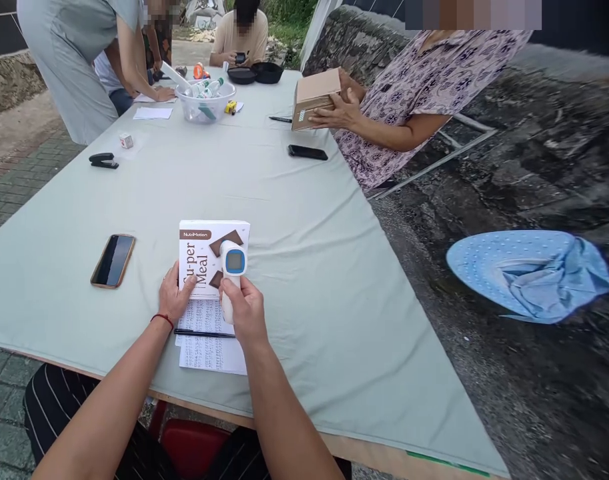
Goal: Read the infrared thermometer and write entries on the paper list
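My right hand (245,308) is closed around the handle of a white infrared thermometer (229,303), its blue-rimmed screen facing me. Behind the thermometer is a white and brown box (199,257) printed "NutriMotion". My left hand (175,293) grips the lower left of this box, thumb on its front and the other fingers mostly hidden along its side. Below the box, printed paper sheets (209,357) lie on the table, with a black pen (199,333) across them. To the left of my hands rests a smartphone (113,261) in a brown case.
On the pale-covered table (309,320) are a stapler (103,160), a small box (126,141), a black phone (307,153), a clear basin (204,110) of bottles and black pans (267,73). A co-worker at right holds a cardboard box (317,97). A blue hat (529,277) lies beyond the table's right edge.
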`<state>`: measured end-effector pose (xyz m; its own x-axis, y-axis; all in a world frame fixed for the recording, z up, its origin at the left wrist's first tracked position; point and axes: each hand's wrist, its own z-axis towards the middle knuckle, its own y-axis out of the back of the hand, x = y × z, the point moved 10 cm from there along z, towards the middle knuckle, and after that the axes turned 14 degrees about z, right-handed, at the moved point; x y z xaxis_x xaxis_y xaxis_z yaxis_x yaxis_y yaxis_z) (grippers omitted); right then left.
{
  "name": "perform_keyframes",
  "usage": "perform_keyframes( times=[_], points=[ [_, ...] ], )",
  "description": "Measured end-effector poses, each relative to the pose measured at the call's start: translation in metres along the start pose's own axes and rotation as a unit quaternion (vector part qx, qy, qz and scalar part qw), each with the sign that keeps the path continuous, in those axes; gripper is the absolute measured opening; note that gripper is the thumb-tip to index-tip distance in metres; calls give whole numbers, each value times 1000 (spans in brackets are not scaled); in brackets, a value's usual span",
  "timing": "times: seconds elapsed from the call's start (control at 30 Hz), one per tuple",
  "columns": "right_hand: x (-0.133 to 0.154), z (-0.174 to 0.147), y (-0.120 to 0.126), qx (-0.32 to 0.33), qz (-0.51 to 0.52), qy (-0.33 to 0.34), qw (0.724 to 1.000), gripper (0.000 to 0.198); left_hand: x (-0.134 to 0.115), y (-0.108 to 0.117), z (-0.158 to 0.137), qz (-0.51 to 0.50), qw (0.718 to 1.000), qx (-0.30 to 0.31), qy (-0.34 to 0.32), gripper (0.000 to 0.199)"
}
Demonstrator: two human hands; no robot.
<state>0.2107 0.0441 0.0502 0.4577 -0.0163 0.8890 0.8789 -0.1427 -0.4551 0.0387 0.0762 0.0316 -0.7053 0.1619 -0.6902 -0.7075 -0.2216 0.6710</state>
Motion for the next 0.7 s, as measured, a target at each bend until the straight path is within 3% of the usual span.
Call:
perform_keyframes(
  times=[0.2, 0.7],
  points=[
    [-10, 2, 0, -10, 63, -37, 997, 39, 2, 0, 2, -1, 1000, -1, 7, 52],
    [-16, 7, 6, -22, 45, -51, 997, 40, 1, -2, 2, -9, 1000, 3, -2, 46]
  ],
)
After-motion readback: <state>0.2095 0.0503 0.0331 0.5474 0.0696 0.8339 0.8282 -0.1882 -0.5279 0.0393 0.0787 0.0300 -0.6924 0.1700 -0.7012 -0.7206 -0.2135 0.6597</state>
